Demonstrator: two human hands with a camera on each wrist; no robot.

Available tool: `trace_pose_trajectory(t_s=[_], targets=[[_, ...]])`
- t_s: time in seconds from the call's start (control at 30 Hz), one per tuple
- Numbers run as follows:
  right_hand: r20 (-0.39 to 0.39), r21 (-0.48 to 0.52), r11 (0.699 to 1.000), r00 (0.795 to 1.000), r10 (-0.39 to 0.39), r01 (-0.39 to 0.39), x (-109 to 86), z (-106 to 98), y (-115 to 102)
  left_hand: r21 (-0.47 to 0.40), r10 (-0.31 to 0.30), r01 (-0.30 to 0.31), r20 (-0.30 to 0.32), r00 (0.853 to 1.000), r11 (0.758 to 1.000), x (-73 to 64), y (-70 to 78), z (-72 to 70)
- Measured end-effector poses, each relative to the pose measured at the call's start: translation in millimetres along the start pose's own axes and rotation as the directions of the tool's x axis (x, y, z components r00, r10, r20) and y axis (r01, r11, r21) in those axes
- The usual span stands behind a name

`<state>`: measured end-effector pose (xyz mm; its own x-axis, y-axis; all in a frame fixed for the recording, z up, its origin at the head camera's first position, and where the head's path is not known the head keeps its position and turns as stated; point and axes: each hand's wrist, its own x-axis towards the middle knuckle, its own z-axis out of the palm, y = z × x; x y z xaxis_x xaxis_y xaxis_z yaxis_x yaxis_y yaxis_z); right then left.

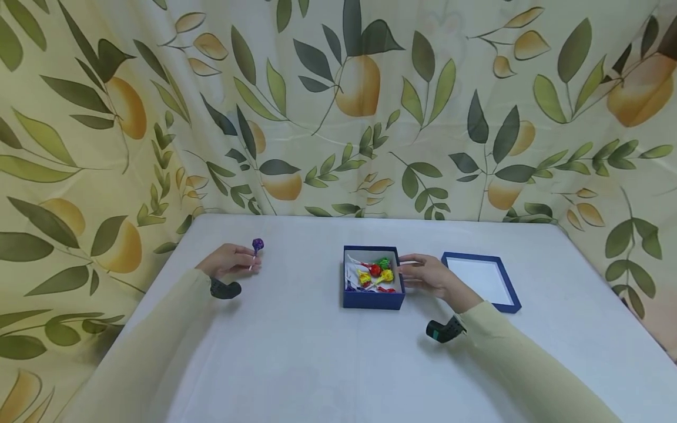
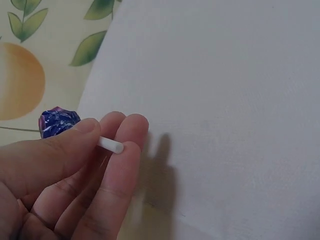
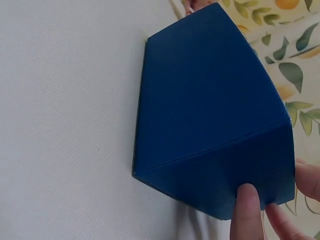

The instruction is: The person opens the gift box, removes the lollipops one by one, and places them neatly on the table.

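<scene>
My left hand is held above the left part of the table and pinches a lollipop by its white stick. The lollipop's shiny purple-blue wrapper shows behind the thumb in the left wrist view. Near the middle of the table stands a lidless dark blue box, with several lollipops in red, yellow and green wrappers inside. Against the box's right side rest the extended fingers of my right hand. In the right wrist view a fingertip lies flat on that blue wall.
To the right of the box lies its blue-rimmed lid, white inside up, partly behind the right forearm. A white cloth covers the table. Behind and to the left hangs a leaf-and-fruit patterned curtain.
</scene>
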<state>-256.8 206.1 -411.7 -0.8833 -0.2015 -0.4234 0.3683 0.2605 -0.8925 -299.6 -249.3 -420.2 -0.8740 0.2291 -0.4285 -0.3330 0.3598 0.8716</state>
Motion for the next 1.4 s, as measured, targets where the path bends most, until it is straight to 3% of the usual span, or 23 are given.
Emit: trace_pose_trajectory(t_s=[0.3,0.8,1.17,1.4], targets=[[-0.003,-0.009,1.000,1.000,-0.009,0.009,1.6,-1.0,3.0,-0.066,-0.047,0.049,0.035,0.998,0.997,0.7,-4.7,2.6],[0.003,0.009,1.000,1.000,-0.011,0.011,2.9,-1.4,4.7,0.002,-0.107,0.107,-0.003,0.994,0.994,0.5,-1.9,3.2],[0.011,0.010,1.000,1.000,-0.006,0.006,3.1,-1.4,4.5,0.060,-0.110,0.110,-0.011,0.994,0.992,-2.3,-4.1,0.3],[0.021,0.011,1.000,1.000,-0.005,0.005,3.6,-2.1,2.8,0.010,-0.140,0.140,0.003,0.990,0.990,-4.4,-4.2,-4.0]])
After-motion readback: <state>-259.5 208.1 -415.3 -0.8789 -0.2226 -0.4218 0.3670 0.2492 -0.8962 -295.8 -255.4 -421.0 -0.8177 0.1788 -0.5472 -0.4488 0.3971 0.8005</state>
